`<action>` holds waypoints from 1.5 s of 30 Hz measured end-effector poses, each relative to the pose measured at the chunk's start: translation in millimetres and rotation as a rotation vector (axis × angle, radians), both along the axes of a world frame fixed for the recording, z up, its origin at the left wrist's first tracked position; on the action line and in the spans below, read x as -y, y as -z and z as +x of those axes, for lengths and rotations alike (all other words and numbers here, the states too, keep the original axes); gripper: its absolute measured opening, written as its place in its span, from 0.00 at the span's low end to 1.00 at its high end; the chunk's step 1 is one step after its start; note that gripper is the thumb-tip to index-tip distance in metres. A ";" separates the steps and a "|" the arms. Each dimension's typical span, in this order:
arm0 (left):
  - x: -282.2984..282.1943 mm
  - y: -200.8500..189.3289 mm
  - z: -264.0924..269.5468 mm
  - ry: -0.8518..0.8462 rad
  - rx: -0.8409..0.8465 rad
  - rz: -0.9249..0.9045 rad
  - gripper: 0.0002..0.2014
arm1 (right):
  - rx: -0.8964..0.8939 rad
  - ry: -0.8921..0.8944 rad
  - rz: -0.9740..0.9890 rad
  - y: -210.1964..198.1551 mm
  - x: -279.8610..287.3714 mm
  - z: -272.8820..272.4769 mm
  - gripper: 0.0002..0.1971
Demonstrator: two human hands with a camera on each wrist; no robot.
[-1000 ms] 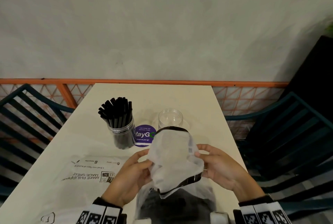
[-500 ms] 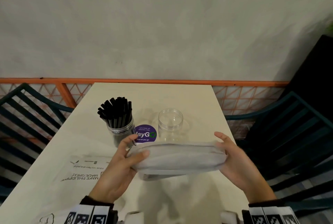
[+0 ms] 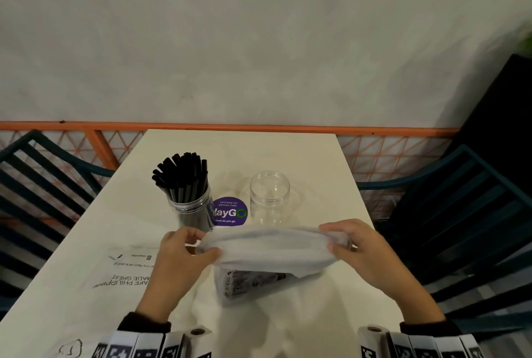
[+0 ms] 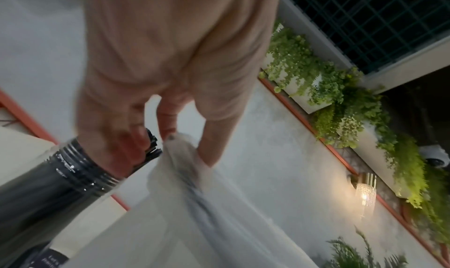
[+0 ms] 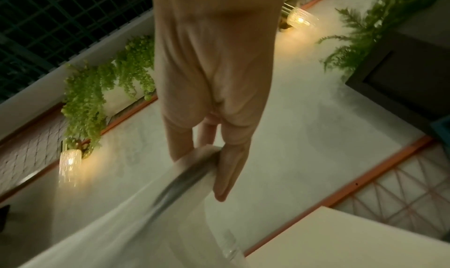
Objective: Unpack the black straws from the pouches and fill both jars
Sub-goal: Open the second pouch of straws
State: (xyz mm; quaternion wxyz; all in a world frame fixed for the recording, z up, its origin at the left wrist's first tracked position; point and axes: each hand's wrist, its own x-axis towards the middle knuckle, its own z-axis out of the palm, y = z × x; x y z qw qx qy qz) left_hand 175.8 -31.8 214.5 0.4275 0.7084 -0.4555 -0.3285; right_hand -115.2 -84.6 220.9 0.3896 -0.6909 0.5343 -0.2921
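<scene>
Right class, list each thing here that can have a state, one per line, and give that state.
Left jar: upright, packed with black straws.
Right jar: upright, lidless, empty.
Pouch: held off the table, stretched between both hands.
Left hand: grips one pouch end.
Right hand: grips the other end.

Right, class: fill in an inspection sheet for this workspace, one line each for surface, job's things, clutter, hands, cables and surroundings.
Surface: cream rectangular table, with a round purple sticker on it.
Job's things: clear plastic jar full of black straws; empty clear plastic jar to its right; white plastic pouch held above the table, stretched sideways, contents hidden.
Clutter: flat white printed pouch lying at the table's left.
Hands: left hand grips the held pouch's left end; right hand grips its right end.
Cables: nothing seen.
Surroundings: grey wall, orange rail, dark slatted chairs on both sides, hanging plants, wall lamp.
</scene>
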 end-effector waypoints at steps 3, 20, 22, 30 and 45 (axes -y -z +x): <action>5.1 1.0 -5.0 -0.049 -0.119 0.005 0.00 | -0.061 -0.143 0.025 0.2 -3.2 11.3 0.29; 2.5 -2.9 -44.3 0.073 -0.698 0.068 0.13 | -0.157 0.230 0.196 20.3 3.8 31.9 0.22; 1.6 -2.7 -42.1 0.096 -0.713 0.050 0.14 | -0.168 0.264 0.227 21.7 5.5 32.3 0.18; -5.7 -0.4 -50.4 0.300 -0.644 0.057 0.13 | -0.153 0.245 0.241 28.1 6.3 39.1 0.16; 0.9 14.8 -22.5 0.062 -0.494 0.014 0.12 | 0.823 0.076 0.732 16.5 13.8 -14.8 0.30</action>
